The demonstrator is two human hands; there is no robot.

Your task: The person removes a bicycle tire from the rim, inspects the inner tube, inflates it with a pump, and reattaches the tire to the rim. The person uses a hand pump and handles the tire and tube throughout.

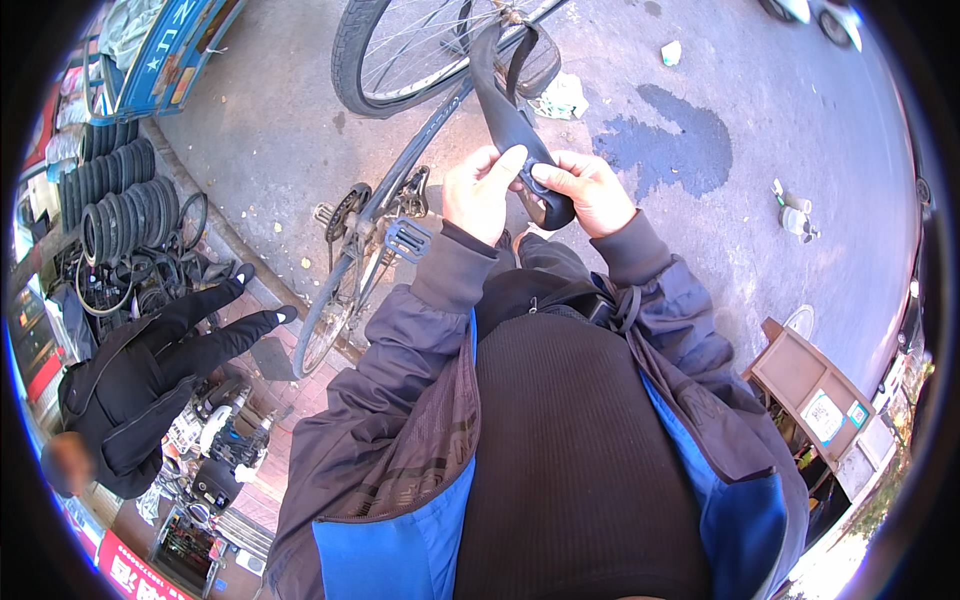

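Between my two hands is a black rubber inner tube (508, 118), flattened where I grip it. My left hand (476, 192) pinches it with the thumb extended along the top. From the other side my right hand (592, 192) grips it, thumb pressed on the rubber. A small dark round spot, perhaps a patch (527, 172), shows between the thumbs; its detail is too small to tell. The tube loops away from me to the hub of a bicycle wheel (345, 55). The bicycle frame (425, 140) stretches from there toward the lower left, with a blue-grey pedal (408, 240) beside my left sleeve.
A dark wet patch (680, 140) stains the pavement at right. Crumpled pale plastic (562, 97) lies past my hands. Tyres (130, 215) are stacked at left, near a person in dark clothes (140, 370). A blue cart (175, 55) stands far left; a brown wooden box (810, 375) is at right.
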